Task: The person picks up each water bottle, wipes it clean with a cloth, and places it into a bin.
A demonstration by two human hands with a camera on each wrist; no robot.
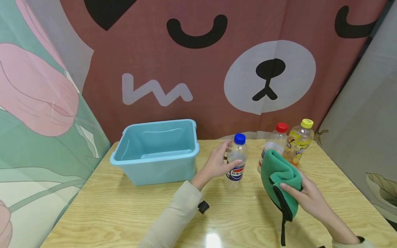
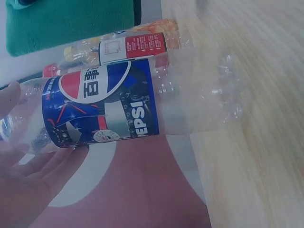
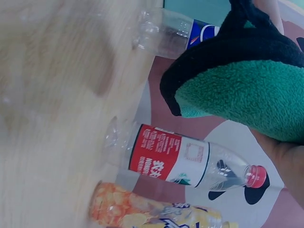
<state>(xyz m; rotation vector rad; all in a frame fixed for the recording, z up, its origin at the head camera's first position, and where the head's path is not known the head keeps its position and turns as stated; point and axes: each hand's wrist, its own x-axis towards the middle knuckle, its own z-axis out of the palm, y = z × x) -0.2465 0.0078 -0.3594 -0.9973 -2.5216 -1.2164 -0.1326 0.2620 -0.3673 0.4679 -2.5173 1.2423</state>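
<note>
My left hand [image 1: 219, 161] is around the upper part of a clear Pepsi bottle [image 1: 237, 172] with a blue cap, thumb in front and fingers behind. In the left wrist view, the blue Pepsi label [image 2: 102, 102] faces the camera, below the thumb and fingers. A folded green towel [image 1: 280, 182] with black edging is gripped in my right hand [image 1: 310, 196], thumb on the near side. Its black loop [image 1: 283, 229] dangles over the table. The towel is held in front of a red-capped bottle [image 1: 275, 143], hiding part of it.
A light blue plastic bin [image 1: 164, 170] stands on the wooden table [image 1: 124, 220], left of the Pepsi bottle. At the right rear, a yellow-capped bottle [image 1: 299, 141] with an orange and yellow wrap stands beside the red-capped one. A printed curtain [image 1: 204, 69] hangs behind the table.
</note>
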